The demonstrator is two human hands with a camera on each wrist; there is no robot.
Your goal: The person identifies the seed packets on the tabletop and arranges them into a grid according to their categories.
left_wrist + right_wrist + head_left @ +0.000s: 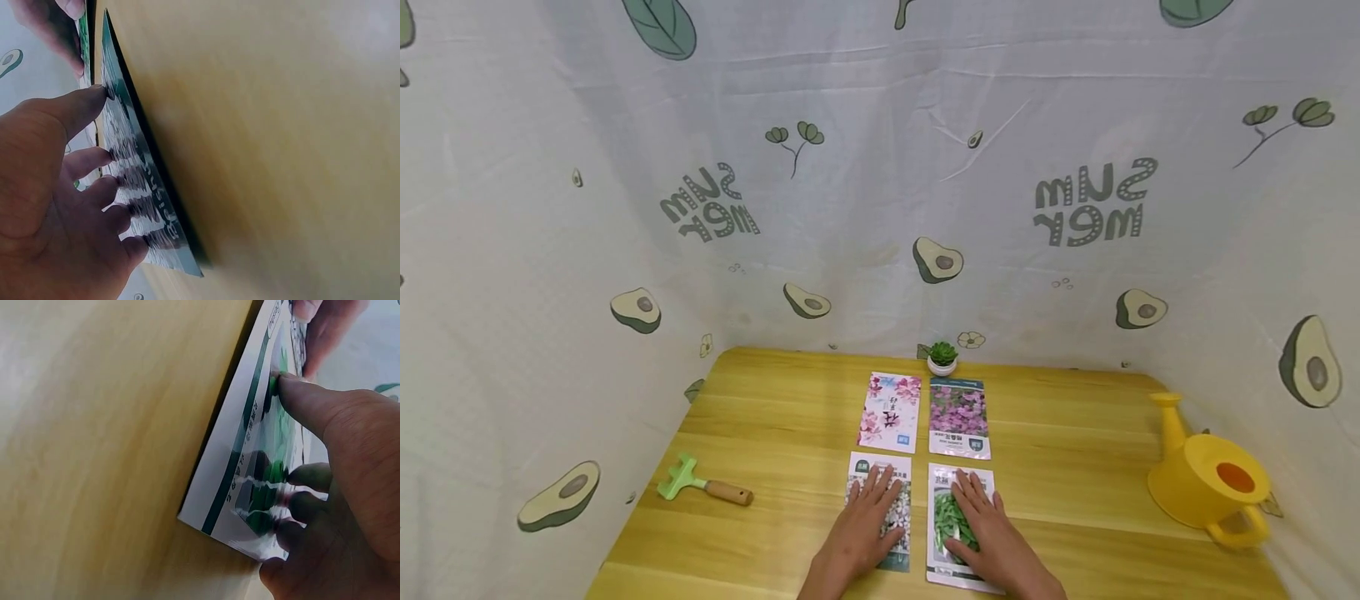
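My left hand (867, 523) rests with spread fingers on a seed packet with white flowers (897, 510), near the table's front. Beside it, my right hand (988, 533) lies the same way on a seed packet with green leaves (946, 521). Both wrist views show fingertips touching the glossy fronts of the white-flower packet (134, 169) and the green-leaf packet (240, 469), each flat on the wood. Farther back are a pink-blossom packet (891, 412) on the left and a purple-flower packet (958, 417) on the right. Together the packets form two rows.
On the left of the wooden table (790, 417) lies a small green rake (703, 483) with a wooden handle. A yellow watering can (1206, 483) stands at the right. The small potted succulent (942, 358) sits at the back edge, before a printed curtain (850, 208).
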